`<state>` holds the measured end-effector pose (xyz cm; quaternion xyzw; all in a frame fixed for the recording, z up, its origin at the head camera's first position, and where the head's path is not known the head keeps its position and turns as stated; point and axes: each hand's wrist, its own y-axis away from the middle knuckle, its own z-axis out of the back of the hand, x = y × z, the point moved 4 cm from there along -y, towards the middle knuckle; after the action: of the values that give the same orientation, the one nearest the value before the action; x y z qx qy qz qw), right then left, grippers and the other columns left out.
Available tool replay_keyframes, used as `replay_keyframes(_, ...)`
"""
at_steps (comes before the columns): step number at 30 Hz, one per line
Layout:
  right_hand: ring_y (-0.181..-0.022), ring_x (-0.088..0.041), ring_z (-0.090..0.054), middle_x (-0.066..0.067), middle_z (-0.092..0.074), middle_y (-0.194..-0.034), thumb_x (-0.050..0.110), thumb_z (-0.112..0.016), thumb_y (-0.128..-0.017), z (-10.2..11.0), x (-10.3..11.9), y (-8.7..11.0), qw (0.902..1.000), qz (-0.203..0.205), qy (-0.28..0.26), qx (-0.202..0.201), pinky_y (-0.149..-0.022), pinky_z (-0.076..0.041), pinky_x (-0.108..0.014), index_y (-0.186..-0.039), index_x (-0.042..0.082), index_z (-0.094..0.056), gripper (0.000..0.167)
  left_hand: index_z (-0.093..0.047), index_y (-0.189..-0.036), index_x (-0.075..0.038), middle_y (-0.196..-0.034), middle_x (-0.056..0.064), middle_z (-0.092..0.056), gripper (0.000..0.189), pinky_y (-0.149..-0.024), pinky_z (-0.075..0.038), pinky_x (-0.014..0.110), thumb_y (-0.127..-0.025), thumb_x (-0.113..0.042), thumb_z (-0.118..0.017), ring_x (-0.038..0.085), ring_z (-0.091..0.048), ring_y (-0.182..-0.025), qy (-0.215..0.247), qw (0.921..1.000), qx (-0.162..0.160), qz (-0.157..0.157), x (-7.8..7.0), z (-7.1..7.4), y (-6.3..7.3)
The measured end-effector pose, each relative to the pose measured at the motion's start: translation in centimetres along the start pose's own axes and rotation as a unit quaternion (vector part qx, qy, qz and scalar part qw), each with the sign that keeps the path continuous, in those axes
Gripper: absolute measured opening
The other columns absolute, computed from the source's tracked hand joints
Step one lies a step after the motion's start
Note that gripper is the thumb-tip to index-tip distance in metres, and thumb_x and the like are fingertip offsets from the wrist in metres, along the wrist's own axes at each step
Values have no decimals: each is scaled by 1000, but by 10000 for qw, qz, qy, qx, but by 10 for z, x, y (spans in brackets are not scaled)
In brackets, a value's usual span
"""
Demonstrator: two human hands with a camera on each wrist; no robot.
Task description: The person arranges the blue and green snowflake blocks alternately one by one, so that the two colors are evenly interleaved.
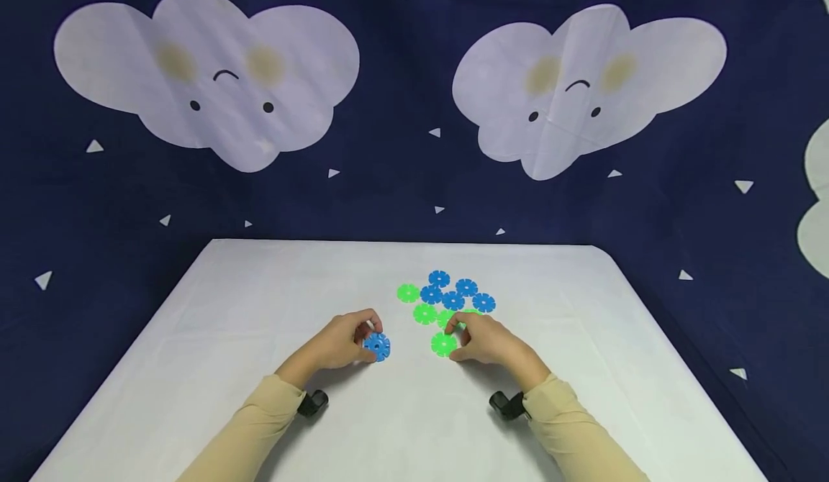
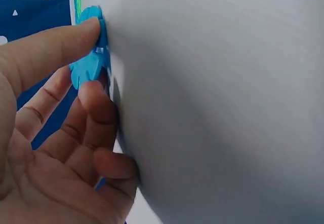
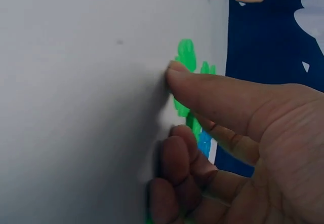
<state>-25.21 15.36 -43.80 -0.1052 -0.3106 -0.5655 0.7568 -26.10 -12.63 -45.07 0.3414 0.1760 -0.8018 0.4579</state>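
Note:
In the head view my left hand [image 1: 346, 342] holds a blue slotted plastic disc [image 1: 382, 347] by its edge, low over the white table. The left wrist view shows the thumb on the near face of the blue disc [image 2: 87, 69] and fingertips below; a raised blue part shows under the thumb. My right hand [image 1: 486, 339] has thumb and index finger at opposite edges of a green slotted disc [image 1: 442, 344], which lies nearly flat by the tabletop. In the right wrist view the thumb partly covers the green disc [image 3: 186, 54].
Beyond the right hand lies a loose group of several blue discs [image 1: 439, 278] and several green discs [image 1: 408, 293], some partly behind the hand. The white table [image 1: 291, 273] ends at a dark blue cloth [image 1: 401, 201] with clouds. Each wrist wears a black camera [image 1: 313, 403].

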Motion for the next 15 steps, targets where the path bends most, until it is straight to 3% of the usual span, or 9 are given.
replay_keyframes(6,-74,-17,-52,-4,-60,-85,9,-93,-82,3,-1,-9,9995,-110,-83,300,-68,-42,-30,-110,9,-71,36,-70,-124,-14,-96,4,-67,42,-65,-44,23,-86,-7,-87,11,-52,-73,113,9999,0,-55,6,1,7)
replay_keyframes(15,-72,-17,-50,-3,-59,-83,9,-92,-82,4,0,-16,9975,-246,-169,646,-67,-41,-30,-107,10,-69,35,-74,-125,-8,-91,5,-64,48,-64,-43,21,-80,-7,-92,10,-52,-73,566,9981,245,-64,10,6,12)
